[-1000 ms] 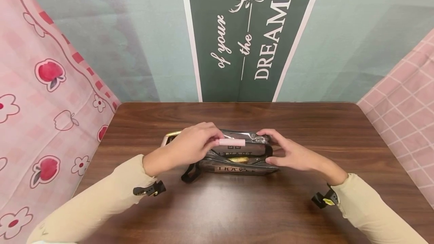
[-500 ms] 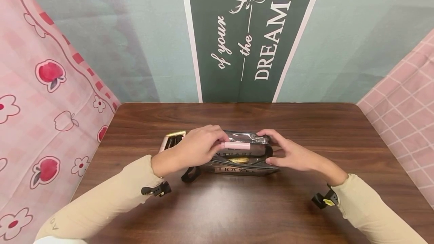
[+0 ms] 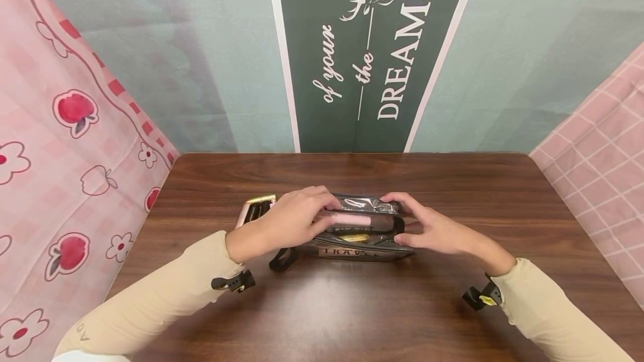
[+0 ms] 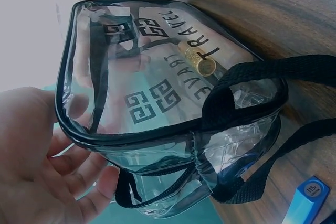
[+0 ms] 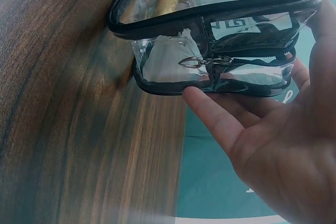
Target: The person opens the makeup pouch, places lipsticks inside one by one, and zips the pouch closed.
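Observation:
A clear travel bag [image 3: 362, 253] with black trim lies unzipped on the table, "TRAVEL" printed on its side. Inside it a gold tube [image 3: 354, 237] shows through the plastic. A slim pink tube [image 3: 352, 219] lies at the bag's mouth, its left end beside my left hand [image 3: 294, 214]. The left fingers are loosely bent over the opening, and no tube shows between them in the left wrist view. At the bag's right end my right hand [image 3: 437, 228] holds the two rims apart, forefinger at the back and thumb at the front.
Left of the bag, partly behind my left wrist, stands a pale-edged holder [image 3: 241, 218] with a gold tube [image 3: 261, 199] and dark items. A blue tube [image 4: 307, 200] marked 115 appears near the bag's black strap [image 4: 294, 69]. Fabric hangs behind the wooden table [image 3: 322, 317].
My left hand has moved right with the pink tube, which has sunk lower into the bag's mouth as the fingers loosened from it. The right hand has stayed in place.

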Demonstrator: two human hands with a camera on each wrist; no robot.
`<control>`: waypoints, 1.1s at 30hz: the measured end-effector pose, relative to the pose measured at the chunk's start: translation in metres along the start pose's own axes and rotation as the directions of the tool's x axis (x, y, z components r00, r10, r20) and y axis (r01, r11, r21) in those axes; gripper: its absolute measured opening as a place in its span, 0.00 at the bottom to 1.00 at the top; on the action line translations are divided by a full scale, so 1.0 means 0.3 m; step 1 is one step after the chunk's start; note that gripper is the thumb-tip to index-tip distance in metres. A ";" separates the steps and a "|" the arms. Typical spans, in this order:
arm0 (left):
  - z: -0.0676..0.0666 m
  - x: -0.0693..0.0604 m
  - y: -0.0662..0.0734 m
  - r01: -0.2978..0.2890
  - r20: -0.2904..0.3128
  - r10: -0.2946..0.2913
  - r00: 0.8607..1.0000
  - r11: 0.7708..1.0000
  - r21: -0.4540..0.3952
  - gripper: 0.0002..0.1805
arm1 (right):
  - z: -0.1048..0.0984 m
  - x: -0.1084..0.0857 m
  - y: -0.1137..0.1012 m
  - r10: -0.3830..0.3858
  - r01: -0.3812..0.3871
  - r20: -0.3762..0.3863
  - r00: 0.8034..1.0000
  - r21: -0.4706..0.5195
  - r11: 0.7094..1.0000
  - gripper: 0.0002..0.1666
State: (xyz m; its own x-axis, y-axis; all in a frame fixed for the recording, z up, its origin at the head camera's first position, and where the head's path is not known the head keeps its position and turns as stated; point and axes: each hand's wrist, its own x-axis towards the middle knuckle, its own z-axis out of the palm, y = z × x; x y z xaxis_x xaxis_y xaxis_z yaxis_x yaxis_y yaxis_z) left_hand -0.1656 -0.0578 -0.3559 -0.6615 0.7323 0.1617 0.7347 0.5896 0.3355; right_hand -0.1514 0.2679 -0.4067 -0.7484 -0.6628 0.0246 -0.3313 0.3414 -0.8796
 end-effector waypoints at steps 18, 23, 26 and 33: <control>-0.010 -0.010 -0.007 -0.005 -0.010 0.005 1.000 1.000 -0.008 0.13 | 0.004 0.001 -0.004 0.004 -0.004 0.000 1.000 -0.004 1.000 0.44; -0.027 -0.022 -0.017 -0.010 -0.030 0.009 1.000 1.000 -0.012 0.13 | 0.005 0.002 -0.003 0.000 0.000 0.001 1.000 -0.008 1.000 0.44; -0.038 -0.030 -0.025 -0.002 -0.035 0.001 0.999 1.000 -0.018 0.12 | 0.005 0.002 -0.003 -0.006 0.006 -0.001 1.000 -0.014 1.000 0.44; -0.063 -0.049 -0.044 0.016 -0.055 -0.017 0.998 1.000 -0.022 0.11 | 0.005 0.001 -0.004 -0.008 0.007 -0.005 1.000 -0.028 1.000 0.44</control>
State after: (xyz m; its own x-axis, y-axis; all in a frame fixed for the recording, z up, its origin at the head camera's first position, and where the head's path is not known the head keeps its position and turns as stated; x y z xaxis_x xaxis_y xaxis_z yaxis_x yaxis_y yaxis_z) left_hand -0.1684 -0.0829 -0.3451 -0.6811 0.7025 0.2063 0.7206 0.5934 0.3586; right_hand -0.1503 0.2664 -0.4062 -0.7487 -0.6621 0.0336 -0.3526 0.3548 -0.8659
